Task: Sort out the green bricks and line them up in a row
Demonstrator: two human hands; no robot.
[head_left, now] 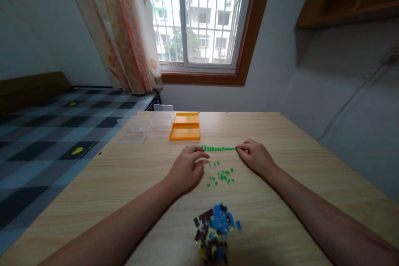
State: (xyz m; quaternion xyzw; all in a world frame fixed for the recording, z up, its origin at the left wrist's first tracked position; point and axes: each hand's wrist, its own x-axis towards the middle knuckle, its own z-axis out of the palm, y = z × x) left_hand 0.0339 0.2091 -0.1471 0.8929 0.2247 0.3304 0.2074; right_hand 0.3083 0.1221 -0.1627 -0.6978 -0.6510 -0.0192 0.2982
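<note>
A row of small green toy bricks (218, 149) runs left to right across the wooden table. My left hand (188, 168) rests at the row's left end, fingers loosely curved and apart, with nothing visible in them. At the opposite end, my right hand (257, 156) has its thumb and fingertips pinched together on the last small green brick, mostly covered by the fingers. Several loose green bricks (223, 176) lie scattered between the hands, nearer to me. A mixed heap holds blue bricks (222, 218), dark brown bricks (204, 232) and some pale ones; its near part is blurred.
An orange two-part tray (184, 138) stands beyond my left hand. Clear plastic boxes (134, 131) sit left of it near the table's far edge. The wooden table (149, 220) borders a bed with a checked cover (62, 133) on the left. Beyond is a window (193, 16).
</note>
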